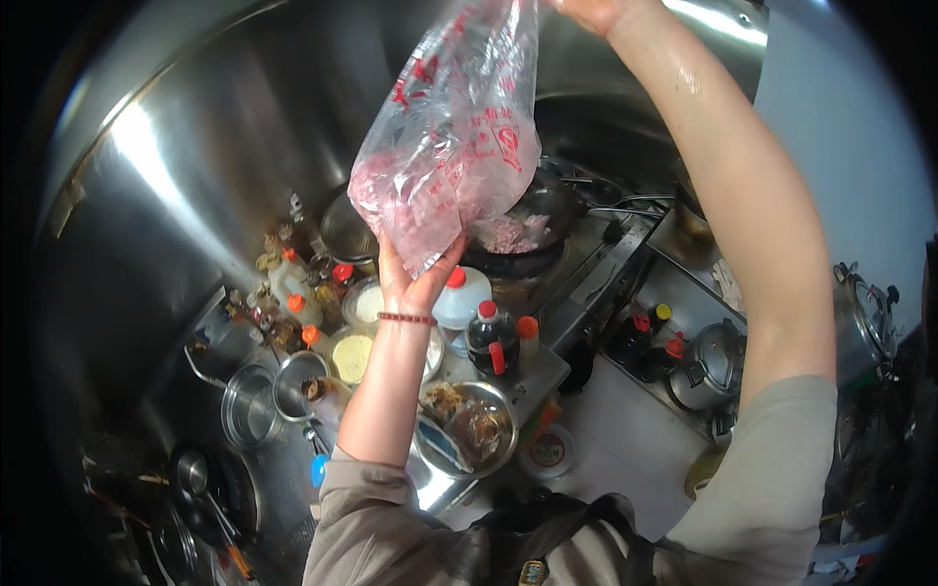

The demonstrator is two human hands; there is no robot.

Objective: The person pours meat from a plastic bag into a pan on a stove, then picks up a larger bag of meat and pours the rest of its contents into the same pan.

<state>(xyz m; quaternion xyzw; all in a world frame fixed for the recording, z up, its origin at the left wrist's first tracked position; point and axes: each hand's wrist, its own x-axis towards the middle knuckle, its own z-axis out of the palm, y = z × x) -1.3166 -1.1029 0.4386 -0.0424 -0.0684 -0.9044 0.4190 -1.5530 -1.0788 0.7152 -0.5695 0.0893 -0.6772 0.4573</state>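
A clear plastic bag [469,139] with red print hangs high in front of me, pink minced meat [396,187] showing through its lower part. My left hand [418,275], below a red beaded bracelet, grips the bag's bottom corner from underneath. At the top edge of the view my right hand [590,13] is by the bag's upper end; its fingers are cut off by the frame, but the bag is drawn taut up to it. Behind and below the bag, a lump of pale pink minced meat [511,233] lies in a dark wok [557,205] on the stove.
Sauce bottles [492,338] and a white jug [462,297] stand near the wok. A steel bowl [506,410] holds packaged food. Squeeze bottles [297,304] crowd the left. Steel pots [253,406] sit lower left, a pressure cooker [707,362] right. A curved steel wall [242,139] rises behind.
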